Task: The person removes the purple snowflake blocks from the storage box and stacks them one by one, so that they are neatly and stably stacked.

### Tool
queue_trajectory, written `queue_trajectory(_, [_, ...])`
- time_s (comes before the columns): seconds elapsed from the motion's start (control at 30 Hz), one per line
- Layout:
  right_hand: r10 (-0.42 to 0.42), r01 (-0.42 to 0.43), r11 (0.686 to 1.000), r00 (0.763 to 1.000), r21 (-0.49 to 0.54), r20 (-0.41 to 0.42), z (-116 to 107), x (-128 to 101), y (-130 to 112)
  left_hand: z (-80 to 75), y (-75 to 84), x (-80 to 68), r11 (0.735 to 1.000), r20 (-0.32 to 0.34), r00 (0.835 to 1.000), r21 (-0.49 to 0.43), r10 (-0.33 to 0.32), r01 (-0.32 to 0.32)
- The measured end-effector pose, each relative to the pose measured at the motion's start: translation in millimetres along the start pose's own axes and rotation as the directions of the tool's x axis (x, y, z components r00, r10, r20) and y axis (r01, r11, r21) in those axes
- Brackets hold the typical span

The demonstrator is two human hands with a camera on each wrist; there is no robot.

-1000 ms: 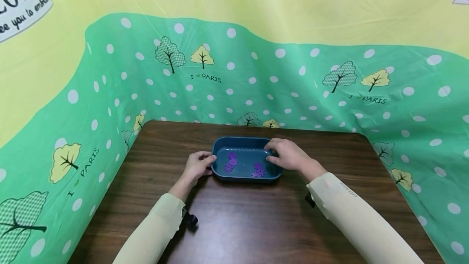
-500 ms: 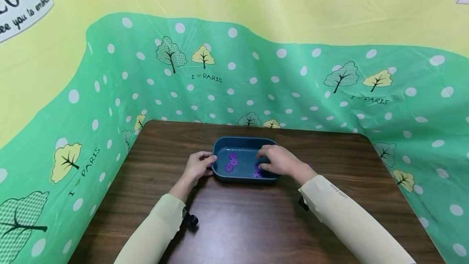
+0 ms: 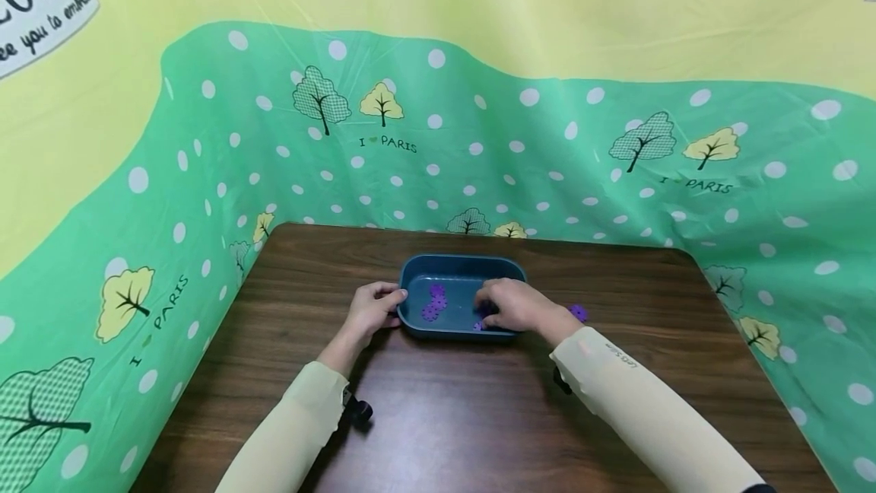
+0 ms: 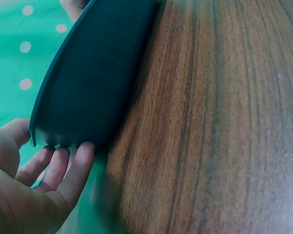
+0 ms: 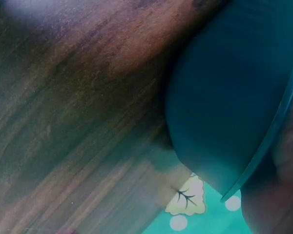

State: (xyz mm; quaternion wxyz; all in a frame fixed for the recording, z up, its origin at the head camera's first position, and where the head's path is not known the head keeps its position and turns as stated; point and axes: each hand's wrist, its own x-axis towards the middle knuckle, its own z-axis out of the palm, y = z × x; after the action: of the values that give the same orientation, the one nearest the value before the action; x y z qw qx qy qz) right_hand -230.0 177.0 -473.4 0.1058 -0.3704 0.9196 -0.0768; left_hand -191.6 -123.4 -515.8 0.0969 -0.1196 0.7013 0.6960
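The tray (image 3: 460,272) sits mid-table (image 3: 438,417), your left hand (image 3: 369,309) gripping its left rim, your right hand (image 3: 513,304) curled over purple pieces (image 3: 434,303) inside; a hasty lift could tip it.

Smooth, seemingly plastic tray (image 3: 462,265); wood-grain table (image 3: 479,417).

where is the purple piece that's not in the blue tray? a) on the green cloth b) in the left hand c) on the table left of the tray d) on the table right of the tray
d: a purple piece lies on the table just right of the blue tray, beyond the right hand.
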Motion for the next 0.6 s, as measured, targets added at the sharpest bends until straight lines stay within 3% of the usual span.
queue_trajectory(0.27, [-0.019, 0.019, 1.0, 0.999, 0.0, 0.041, 4.6, 3.1, 0.9, -0.9, 1.6, -0.1, 1.0, -0.001, 1.0, -0.004, -0.004, 0.004])
queue_trajectory(0.6, [-0.084, 0.084, 0.996, 0.996, -0.025, -0.036, 10.0, 7.2, 1.4, -0.6, 0.8, -0.4, 1.0, 0.005, 1.0, -0.008, 0.003, -0.003])
